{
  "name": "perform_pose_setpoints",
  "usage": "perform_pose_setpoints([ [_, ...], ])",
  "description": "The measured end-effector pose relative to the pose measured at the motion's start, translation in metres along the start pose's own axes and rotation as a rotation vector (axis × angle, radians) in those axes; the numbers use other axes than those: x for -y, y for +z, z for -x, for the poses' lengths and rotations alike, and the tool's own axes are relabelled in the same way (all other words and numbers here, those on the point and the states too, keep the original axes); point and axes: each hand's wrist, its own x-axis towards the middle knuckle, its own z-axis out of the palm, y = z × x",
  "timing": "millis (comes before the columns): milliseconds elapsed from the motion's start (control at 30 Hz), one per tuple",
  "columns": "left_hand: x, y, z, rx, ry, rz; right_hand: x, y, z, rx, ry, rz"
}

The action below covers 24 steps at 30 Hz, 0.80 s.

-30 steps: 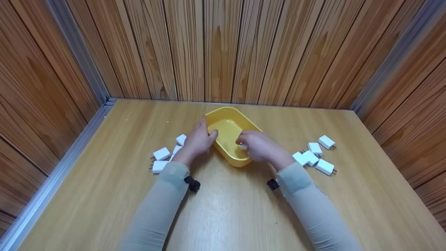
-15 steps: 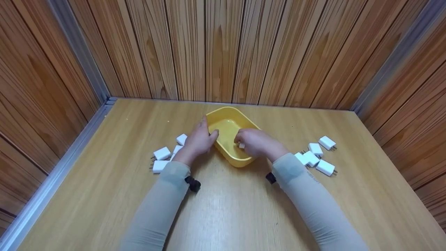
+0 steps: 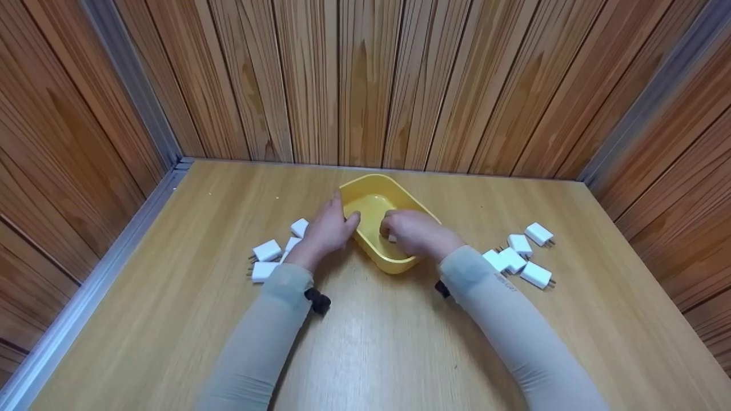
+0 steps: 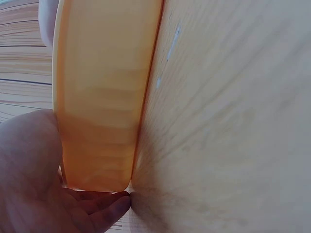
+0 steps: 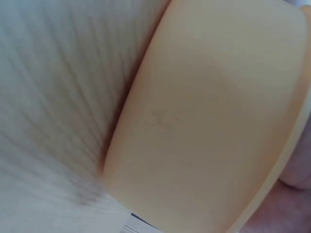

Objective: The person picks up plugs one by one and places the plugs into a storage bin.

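My left hand point(image 3: 330, 225) grips the yellow tub point(image 3: 394, 265) on the counter point(image 3: 371, 348); inside it, my curled right hand point(image 3: 420, 231) holds a white charger point(image 3: 392, 239), mostly hidden.

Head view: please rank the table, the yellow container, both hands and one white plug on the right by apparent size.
1. Table
2. Yellow container
3. Left hand and right hand: too alike to rank
4. White plug

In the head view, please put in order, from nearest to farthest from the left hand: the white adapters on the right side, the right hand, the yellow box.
1. Yellow box, touching the left hand.
2. Right hand, over the box's right side.
3. White adapters, farther right, beyond the right hand.
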Motion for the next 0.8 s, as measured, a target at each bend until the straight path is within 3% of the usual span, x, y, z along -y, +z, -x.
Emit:
perform_pose_setpoints([
  [300,0.001,0.000,-0.001,-0.004,-0.001,-0.030,-0.011,0.003,-0.009,-0.018,0.024,0.012],
  [800,0.001,0.001,-0.002,-0.024,0.014,-0.067,-0.015,-0.008,-0.018,0.023,-0.070,0.158],
])
